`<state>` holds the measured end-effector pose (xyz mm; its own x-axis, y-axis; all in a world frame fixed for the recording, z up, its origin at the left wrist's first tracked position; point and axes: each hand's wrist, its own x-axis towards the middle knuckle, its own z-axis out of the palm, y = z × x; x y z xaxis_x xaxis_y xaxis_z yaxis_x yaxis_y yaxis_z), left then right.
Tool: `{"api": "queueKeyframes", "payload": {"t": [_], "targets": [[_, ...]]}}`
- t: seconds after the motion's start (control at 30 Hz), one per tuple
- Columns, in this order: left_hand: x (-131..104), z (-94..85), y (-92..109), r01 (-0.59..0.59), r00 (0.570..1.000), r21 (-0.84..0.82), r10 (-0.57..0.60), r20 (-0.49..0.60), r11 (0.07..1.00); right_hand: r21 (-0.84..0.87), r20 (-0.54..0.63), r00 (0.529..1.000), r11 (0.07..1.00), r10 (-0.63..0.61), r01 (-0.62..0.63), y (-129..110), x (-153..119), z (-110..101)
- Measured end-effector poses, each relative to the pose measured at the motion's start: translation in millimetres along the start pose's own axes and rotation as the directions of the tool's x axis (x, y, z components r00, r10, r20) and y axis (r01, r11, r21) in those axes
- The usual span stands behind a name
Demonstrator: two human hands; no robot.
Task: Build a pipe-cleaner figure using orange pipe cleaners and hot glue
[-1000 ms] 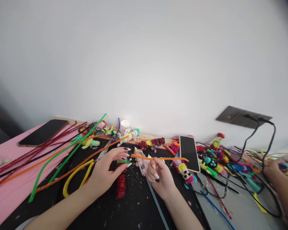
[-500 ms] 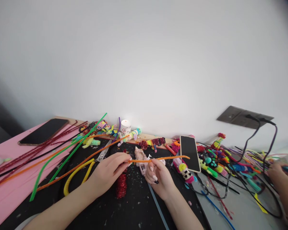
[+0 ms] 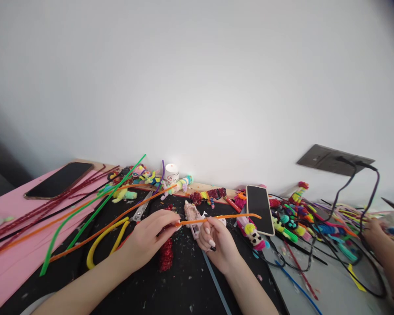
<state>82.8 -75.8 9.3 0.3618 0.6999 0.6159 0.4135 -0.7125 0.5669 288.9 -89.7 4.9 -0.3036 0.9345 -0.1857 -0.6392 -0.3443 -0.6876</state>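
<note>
An orange pipe cleaner (image 3: 233, 216) stretches between my two hands above the black work surface. My left hand (image 3: 157, 238) pinches its left end between thumb and fingers. My right hand (image 3: 219, 245) grips it farther along, the free end sticking out to the right with a slight bend at the tip. Below and between the hands lies a coiled red tinsel piece (image 3: 166, 256). Just behind the pipe cleaner sit a beige shell-like piece (image 3: 191, 211) and a small pinkish-white object, partly covered by my right hand.
Scissors (image 3: 140, 210), green pipe cleaners (image 3: 95, 210) and a yellow loop (image 3: 95, 245) lie at left, with a phone (image 3: 61, 180) on pink sheet. Another phone (image 3: 260, 210), pipe-cleaner figures (image 3: 252, 234) and black cables (image 3: 377, 201) are right. Another person's hand (image 3: 382, 245) is at far right.
My hands hold nearly the same pose, with the orange pipe cleaner shifted very slightly right. At far right, dark scissor blades have come into view by the other person's hand.
</note>
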Motion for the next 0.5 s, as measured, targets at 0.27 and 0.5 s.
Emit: {"api": "queueKeyframes", "payload": {"t": [0.27, 0.5], "targets": [[-2.3, 1.8, -1.6, 0.105, 0.993, -0.098, -0.098, 0.069, 0.990, 0.013, 0.005, 1.000, 1.000, -0.028, 0.028, -2.0, -2.2, 5.3], [0.0, -0.7, 6.1, 0.145, 0.983, -0.152, -0.125, 0.138, 0.978, -0.041, 0.033, 0.995, 0.995, -0.090, 0.091, 0.3, -4.0, 7.6]]}}
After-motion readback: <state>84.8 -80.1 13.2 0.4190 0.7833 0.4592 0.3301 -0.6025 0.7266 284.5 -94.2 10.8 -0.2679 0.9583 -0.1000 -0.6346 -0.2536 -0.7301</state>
